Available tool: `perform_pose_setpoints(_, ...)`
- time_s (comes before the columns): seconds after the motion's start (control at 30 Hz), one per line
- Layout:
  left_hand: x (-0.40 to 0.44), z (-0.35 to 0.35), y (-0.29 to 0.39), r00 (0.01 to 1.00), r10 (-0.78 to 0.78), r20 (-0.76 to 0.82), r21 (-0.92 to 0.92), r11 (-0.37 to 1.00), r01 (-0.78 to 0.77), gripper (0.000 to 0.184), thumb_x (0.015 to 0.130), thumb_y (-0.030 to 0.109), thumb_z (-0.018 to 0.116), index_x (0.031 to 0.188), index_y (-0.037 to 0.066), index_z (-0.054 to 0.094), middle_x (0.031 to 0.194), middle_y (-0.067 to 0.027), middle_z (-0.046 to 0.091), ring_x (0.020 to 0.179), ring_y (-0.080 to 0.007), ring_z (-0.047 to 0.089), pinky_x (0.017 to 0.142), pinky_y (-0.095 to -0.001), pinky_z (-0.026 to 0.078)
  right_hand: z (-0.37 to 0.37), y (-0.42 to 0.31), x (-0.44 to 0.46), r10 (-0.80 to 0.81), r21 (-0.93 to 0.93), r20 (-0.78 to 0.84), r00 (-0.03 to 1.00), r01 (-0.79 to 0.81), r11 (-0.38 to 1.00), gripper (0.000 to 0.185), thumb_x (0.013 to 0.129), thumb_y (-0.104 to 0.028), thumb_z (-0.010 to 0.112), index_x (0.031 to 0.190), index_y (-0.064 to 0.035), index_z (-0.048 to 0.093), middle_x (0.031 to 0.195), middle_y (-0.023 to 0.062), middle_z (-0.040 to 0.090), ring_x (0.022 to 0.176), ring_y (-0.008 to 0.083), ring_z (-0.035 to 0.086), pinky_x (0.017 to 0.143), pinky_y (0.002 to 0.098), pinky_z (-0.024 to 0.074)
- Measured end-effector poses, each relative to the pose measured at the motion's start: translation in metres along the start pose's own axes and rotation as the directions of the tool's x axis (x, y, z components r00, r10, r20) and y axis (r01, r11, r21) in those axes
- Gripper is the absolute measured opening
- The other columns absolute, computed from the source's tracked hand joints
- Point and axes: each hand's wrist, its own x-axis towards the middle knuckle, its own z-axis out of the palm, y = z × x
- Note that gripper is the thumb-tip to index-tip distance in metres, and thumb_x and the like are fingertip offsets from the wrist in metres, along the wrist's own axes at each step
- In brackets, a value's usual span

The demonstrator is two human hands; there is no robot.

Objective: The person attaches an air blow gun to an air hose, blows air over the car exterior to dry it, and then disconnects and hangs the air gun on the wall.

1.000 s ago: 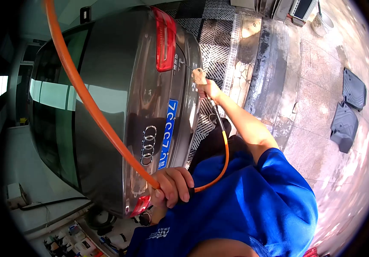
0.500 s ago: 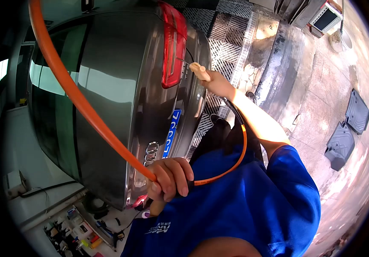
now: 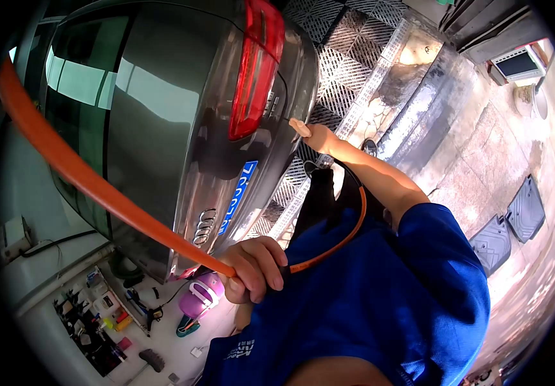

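Observation:
My left hand (image 3: 255, 267) is wrapped around a thick orange hose (image 3: 113, 202) in front of my blue shirt. Out ahead, my right hand (image 3: 321, 137) is closed on a beige spray gun (image 3: 300, 127), most of it hidden by the fingers. From below that hand a thinner orange hose (image 3: 360, 222) curves back to my left hand. The gun is near the rear corner of a dark grey car (image 3: 161, 83), beside its red tail light (image 3: 257, 71). A blue licence plate (image 3: 239, 196) is on the car's rear.
A purple container (image 3: 201, 296) stands on the floor by the car. Bottles and tools fill a rack (image 3: 94, 321) at lower left. Grey floor mats (image 3: 526, 209) lie on the paving at right. A white bucket (image 3: 530, 101) stands at upper right, near a framed panel (image 3: 518, 63).
The view has turned, bringing the purple container into sight. My right hand has moved with the spray gun beside the car's rear corner. My left hand still holds the hose.

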Motion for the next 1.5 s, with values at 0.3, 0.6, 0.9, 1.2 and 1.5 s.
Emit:
perform_pose_setpoints(0.3, 0.035, 0.030, -0.021, 0.998, 0.058, 0.019, 0.004, 0.998, -0.059, 0.029, 0.098, 0.027, 0.041, 0.076, 0.014, 0.055, 0.053, 0.0089, 0.057, 0.067, -0.0131, 0.063, 0.073, -0.0333, 0.049, -0.055, 0.018, 0.010, 0.039, -0.103, -0.148, 0.988, -0.055, 0.993, 0.036, 0.088, -0.018, 0.045, 0.118, -0.0003, 0.054, 0.111, 0.0272, 0.058, 0.105, 0.0399, 0.055, 0.090, 0.0426, 0.0430)
perform_pose_setpoints(0.6, 0.075, 0.059, -0.050, 0.993, 0.091, 0.074, -0.076, 0.993, -0.085, 0.028, 0.098, 0.029, 0.040, 0.079, 0.014, 0.056, 0.053, 0.0100, 0.057, 0.065, -0.0125, 0.063, 0.071, -0.0321, 0.048, -0.137, -0.091, 0.011, -0.342, -0.055, -0.251, 0.906, 0.339, 0.939, 0.033, 0.084, -0.019, 0.056, 0.113, -0.0035, 0.054, 0.093, 0.0243, 0.063, 0.086, 0.0422, 0.061, 0.077, 0.0480, 0.0475)
perform_pose_setpoints(0.9, 0.103, 0.046, -0.060, 0.993, 0.113, 0.020, -0.085, 0.990, -0.111, 0.031, 0.100, 0.029, 0.037, 0.076, 0.015, 0.053, 0.050, 0.0099, 0.055, 0.064, -0.0119, 0.061, 0.072, -0.0324, 0.046, -0.121, -0.008, 0.023, -0.138, 0.062, 0.267, 0.954, 0.126, 0.990, 0.027, 0.080, -0.013, 0.059, 0.102, 0.0023, 0.058, 0.071, 0.0148, 0.061, 0.053, 0.0202, 0.060, 0.049, 0.0340, 0.0473)
perform_pose_setpoints(1.2, 0.177, -0.002, -0.082, 0.988, 0.142, -0.053, -0.168, 0.974, -0.149, 0.031, 0.100, 0.031, 0.037, 0.076, 0.015, 0.050, 0.046, 0.0107, 0.052, 0.060, -0.0107, 0.058, 0.067, -0.0318, 0.043, -0.194, -0.025, 0.092, -0.006, 0.161, -0.010, 1.000, 0.008, 0.987, 0.029, 0.081, -0.016, 0.059, 0.103, 0.0036, 0.056, 0.068, 0.0101, 0.060, 0.047, 0.0171, 0.057, 0.047, 0.0305, 0.0483)
perform_pose_setpoints(1.5, 0.299, -0.056, -0.087, 0.976, 0.214, -0.050, -0.300, 0.929, -0.219, 0.028, 0.099, 0.027, 0.037, 0.080, 0.013, 0.051, 0.047, 0.0108, 0.051, 0.062, -0.0101, 0.058, 0.069, -0.0313, 0.043, -0.274, -0.078, 0.172, -0.063, 0.055, 0.020, 0.998, 0.062, 0.997, 0.029, 0.081, -0.013, 0.059, 0.103, 0.0062, 0.056, 0.067, 0.0113, 0.061, 0.049, 0.0175, 0.059, 0.046, 0.0320, 0.0484)
